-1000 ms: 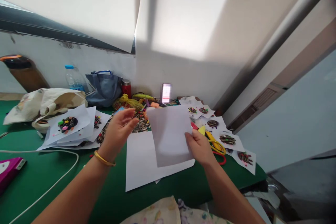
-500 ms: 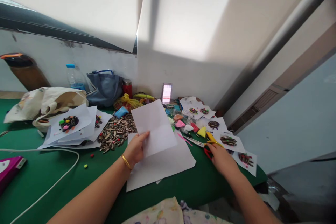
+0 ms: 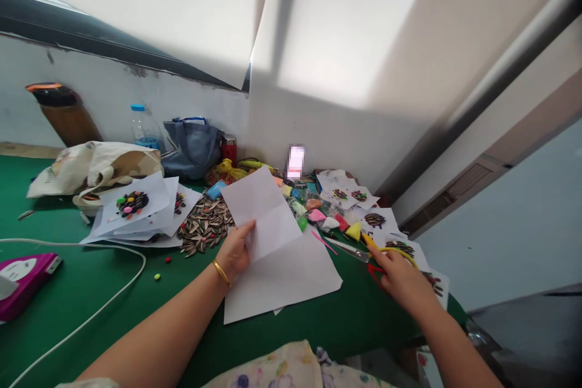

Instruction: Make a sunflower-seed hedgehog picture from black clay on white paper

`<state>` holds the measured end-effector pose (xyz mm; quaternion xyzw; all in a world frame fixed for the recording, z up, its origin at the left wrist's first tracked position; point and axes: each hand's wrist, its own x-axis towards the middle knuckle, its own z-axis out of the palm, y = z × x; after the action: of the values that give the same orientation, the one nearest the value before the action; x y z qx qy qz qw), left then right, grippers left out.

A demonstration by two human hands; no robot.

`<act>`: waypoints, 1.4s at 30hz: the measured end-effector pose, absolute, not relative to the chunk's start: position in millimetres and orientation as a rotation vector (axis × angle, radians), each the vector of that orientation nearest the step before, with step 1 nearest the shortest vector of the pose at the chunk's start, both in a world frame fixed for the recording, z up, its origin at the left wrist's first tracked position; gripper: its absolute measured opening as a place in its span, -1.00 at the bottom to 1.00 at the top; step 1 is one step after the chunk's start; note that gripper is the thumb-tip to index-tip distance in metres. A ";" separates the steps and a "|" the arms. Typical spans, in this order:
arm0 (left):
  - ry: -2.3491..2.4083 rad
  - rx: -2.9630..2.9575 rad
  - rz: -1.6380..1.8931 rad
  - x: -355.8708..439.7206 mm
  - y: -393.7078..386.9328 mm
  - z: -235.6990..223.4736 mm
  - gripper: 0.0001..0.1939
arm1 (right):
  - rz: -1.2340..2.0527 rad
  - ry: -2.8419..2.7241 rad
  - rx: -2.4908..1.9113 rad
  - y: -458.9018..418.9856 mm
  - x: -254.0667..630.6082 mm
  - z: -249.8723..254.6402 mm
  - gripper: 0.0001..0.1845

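paper (image 3: pixel 268 212) white, blank, faintly creased

At the frame's centre, the left hand (image 3: pixel 236 250) is holding white paper (image 3: pixel 261 212); right of centre, the right hand (image 3: pixel 400 276) is touching scissors (image 3: pixel 357 251).

Paper sheet (image 3: pixel 262 215) — smooth, matt; scissor blades (image 3: pixel 350 249) — shiny metal; handbag (image 3: pixel 191 148) — blue cloth.

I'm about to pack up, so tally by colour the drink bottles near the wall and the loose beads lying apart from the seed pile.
Brown bottle: 1
Clear bottle: 1
Red bottle: 1
Red bead: 1
Yellow-green bead: 1
Total: 5
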<state>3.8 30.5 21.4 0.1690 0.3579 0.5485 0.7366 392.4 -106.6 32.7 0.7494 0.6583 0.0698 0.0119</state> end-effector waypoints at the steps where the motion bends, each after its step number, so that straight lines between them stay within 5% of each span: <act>1: 0.783 0.361 1.209 3.3 30.7 22.3 -0.71 | 0.206 2.064 2.411 -109.8 391.7 39.2 -0.29; 4: 0.757 0.328 1.215 1.7 31.4 23.5 -0.72 | -0.140 2.241 2.671 -116.8 377.8 53.5 -0.37; 7: 0.719 0.305 1.194 -0.5 32.5 22.8 -0.70 | -1.104 2.385 2.741 -121.9 339.6 54.8 -0.36; 11: 0.697 0.285 1.195 -4.2 33.6 23.9 -0.64 | -2.358 2.352 2.284 -128.2 269.1 41.1 -0.35; 17: 0.699 0.232 1.180 -9.4 34.2 33.1 -0.62 | -3.461 1.755 1.520 -130.1 204.8 24.1 -0.47; 42: 0.708 0.251 1.230 -8.0 36.4 28.1 -0.63 | -3.759 1.291 1.207 -131.8 196.9 21.6 -0.44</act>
<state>-8.0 36.4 28.1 0.1148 0.3241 0.5632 0.7514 196.9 -131.8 21.6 0.2542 0.2719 -0.7915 -0.4847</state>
